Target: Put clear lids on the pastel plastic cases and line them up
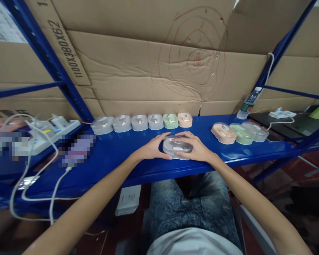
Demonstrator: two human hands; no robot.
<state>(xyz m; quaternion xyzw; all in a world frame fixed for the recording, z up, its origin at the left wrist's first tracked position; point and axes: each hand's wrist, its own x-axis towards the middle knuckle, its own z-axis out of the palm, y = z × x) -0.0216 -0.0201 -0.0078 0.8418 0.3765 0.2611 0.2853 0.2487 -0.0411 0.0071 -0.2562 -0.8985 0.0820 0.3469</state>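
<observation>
Both my hands grip one small clear-lidded grey case (177,147) that rests on the blue metal shelf (114,156) in front of me. My left hand (152,148) curls round its left end, and my right hand (198,147) wraps its right end with fingers over the lid. Behind it, a row of several similar cases (139,122) lines the back of the shelf, mostly grey, with one green and one peach at the right. Three more cases (239,132) sit in a group at the right.
Cardboard sheets (154,63) form the wall behind the shelf. A power strip with chargers (49,129) and white cables (34,177) lie at the left. A plastic bottle (247,104) leans at the back right, beside another charger (281,114). Blue frame posts (55,63) cross diagonally. My knees are under the shelf.
</observation>
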